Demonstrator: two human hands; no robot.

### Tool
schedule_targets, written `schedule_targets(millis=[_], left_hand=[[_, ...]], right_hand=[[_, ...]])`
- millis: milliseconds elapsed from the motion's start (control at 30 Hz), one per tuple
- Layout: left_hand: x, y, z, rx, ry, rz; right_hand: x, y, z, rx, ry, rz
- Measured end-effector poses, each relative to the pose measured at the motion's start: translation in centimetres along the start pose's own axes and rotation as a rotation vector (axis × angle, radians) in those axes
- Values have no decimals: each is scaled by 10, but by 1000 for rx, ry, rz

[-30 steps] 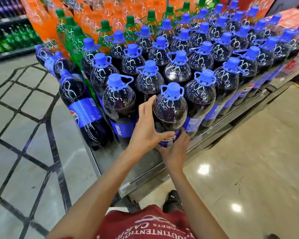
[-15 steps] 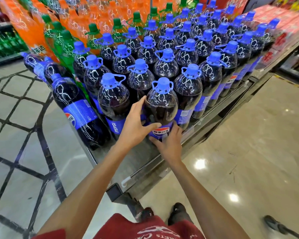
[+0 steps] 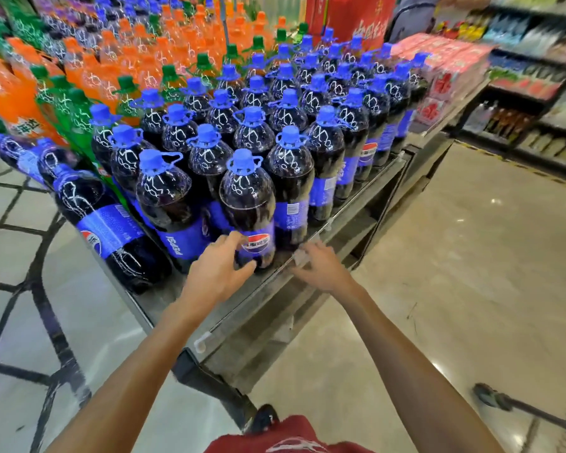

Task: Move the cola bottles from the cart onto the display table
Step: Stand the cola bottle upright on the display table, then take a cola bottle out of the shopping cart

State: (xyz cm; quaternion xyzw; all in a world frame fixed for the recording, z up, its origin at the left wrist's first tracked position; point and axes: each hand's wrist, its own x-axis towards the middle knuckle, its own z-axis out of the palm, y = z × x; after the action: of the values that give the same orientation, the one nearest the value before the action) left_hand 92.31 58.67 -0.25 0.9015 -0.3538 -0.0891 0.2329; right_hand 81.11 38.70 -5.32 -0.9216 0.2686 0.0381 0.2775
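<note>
The front cola bottle (image 3: 247,204) stands upright, long axis vertical, at the near edge of the tabletop (image 3: 356,204), pressed in among the other bottles of the front row. The left hand (image 3: 214,269) is the nearer, its fingers (image 3: 229,240) loosely spread against the bottle's lower left side without closing round it; the right hand (image 3: 321,266) hovers just right of the bottle over the rim, slack and holding nothing
</note>
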Motion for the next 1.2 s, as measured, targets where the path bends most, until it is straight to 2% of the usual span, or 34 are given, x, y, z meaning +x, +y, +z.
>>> schedule_targets(millis=[167, 233, 367, 767, 967, 1200], left_hand=[[-2, 55, 13, 345, -279, 107], [-5, 85, 23, 486, -356, 184], [-20, 148, 46, 699, -404, 332], [-93, 354, 110, 609, -420, 728], [-152, 440, 178, 690, -469, 862], [-218, 527, 232, 729, -541, 1189]], right_hand=[[-54, 51, -38, -215, -172, 139], [-84, 71, -53, -256, -181, 172], [-148, 113, -79, -300, -135, 248], [-327, 226, -139, -278, 47, 560], [-439, 266, -137, -241, 110, 714], [-552, 317, -140, -133, 123, 963]])
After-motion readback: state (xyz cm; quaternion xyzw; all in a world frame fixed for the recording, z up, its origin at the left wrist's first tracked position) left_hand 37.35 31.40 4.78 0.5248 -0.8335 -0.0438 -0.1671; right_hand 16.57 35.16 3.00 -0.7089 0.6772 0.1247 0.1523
